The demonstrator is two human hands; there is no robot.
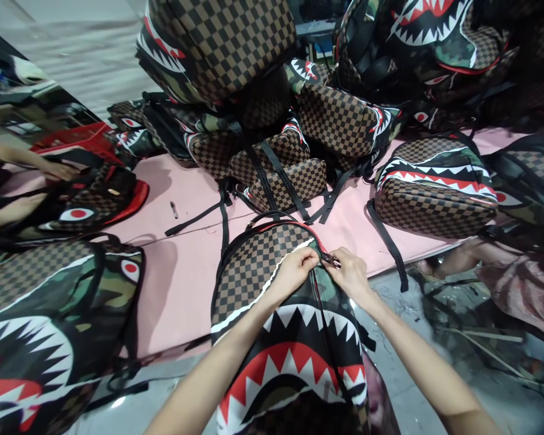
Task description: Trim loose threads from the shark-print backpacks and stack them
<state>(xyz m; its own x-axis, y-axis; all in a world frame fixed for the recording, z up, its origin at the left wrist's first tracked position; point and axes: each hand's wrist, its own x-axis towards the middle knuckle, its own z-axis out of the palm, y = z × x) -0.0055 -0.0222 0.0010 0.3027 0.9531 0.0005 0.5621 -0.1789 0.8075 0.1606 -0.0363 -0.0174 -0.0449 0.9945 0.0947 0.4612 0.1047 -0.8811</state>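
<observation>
A checkered backpack (258, 260) with a camouflage panel and a printed red-and-white shark mouth lies in front of me, its top handle pointing away. My left hand (297, 269) is closed in a pinch on the backpack near its upper right edge, beside the zipper line. Just to its right, my right hand (349, 272) is closed around a small dark object with a shiny metal part (330, 260), held against the bag's red-trimmed edge. The fingers hide much of that object, so its kind is unclear. The fingertips of both hands almost meet.
Several similar backpacks (344, 121) are piled across the back of the pink table (172, 290). Another backpack (435, 187) lies at the right, and one (72, 290) at the left. A co-worker's hands (49, 166) handle a bag at far left; another person's arm (457, 260) shows at right.
</observation>
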